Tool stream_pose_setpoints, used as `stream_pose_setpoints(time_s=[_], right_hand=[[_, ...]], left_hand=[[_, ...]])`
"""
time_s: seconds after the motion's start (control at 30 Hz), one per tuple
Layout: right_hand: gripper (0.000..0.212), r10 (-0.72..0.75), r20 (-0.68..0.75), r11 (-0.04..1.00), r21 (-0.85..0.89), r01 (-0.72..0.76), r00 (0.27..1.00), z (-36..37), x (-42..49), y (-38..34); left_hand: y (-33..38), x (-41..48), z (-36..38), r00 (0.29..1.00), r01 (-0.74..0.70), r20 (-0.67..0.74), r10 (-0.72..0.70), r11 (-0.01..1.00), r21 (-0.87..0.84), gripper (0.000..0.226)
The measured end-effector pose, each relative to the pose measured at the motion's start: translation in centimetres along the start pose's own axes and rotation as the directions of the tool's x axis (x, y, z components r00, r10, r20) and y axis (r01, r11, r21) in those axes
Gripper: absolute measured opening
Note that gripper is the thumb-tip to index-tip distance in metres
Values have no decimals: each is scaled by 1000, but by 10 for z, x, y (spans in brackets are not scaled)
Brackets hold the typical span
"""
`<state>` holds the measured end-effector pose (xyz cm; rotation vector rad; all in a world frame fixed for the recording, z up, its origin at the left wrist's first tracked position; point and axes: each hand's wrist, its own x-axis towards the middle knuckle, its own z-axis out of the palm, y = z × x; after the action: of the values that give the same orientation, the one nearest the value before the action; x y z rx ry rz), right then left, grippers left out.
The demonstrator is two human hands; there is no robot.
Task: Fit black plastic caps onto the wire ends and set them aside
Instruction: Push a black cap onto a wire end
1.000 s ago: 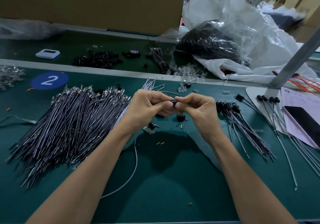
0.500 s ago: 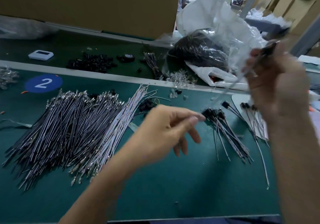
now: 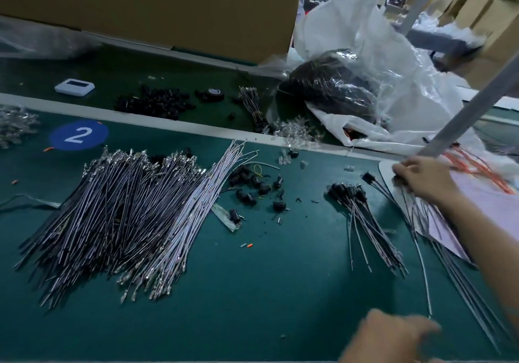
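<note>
On my feed the right hand (image 3: 421,178) reaches to the far right of the green bench mat (image 3: 252,292). Its fingers are bent down over the capped ends of a fan of thin grey wires with black caps (image 3: 421,213), which lies on a pale pink paper sheet (image 3: 483,194). I cannot tell whether the hand pinches any of them or only touches them. The left hand (image 3: 390,337) is low at the near edge, badly blurred. Its fingers are stretched loosely to the right, apart, and I see nothing held in them.

Just left of the fan lies a single long capped wire (image 3: 368,178), its tail running down toward the left hand. Beside that is a tight bundle of finished capped wires (image 3: 362,216), caps pointing away from me. Mid-mat, a scatter of loose black plastic caps (image 3: 252,185) sits between that bundle and the big heap of bare silver-tipped wires (image 3: 126,213) on the left.

Beyond the heap there is a round blue sticker marked 2 (image 3: 78,135). On the far strip are a small white device (image 3: 74,87), a second pile of black caps (image 3: 154,103), and a clear plastic bag of dark parts (image 3: 331,87). A slanted grey metal post (image 3: 471,110) crosses above the right hand.
</note>
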<state>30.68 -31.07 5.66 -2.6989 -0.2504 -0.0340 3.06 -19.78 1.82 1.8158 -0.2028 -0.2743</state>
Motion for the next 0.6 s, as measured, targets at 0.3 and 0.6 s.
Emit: stream_pose_setpoints(time_s=[0.3, 0.6], right_hand=[[18, -385, -121, 913, 96, 397, 915, 75, -58, -89], [13, -346, -135, 773, 520, 363, 929, 118, -162, -148]], left_hand=[[-67, -42, -174, 597, 666, -801, -26, 573, 478, 24], [-76, -35, -202, 572, 758, -813, -112, 452, 471, 10]])
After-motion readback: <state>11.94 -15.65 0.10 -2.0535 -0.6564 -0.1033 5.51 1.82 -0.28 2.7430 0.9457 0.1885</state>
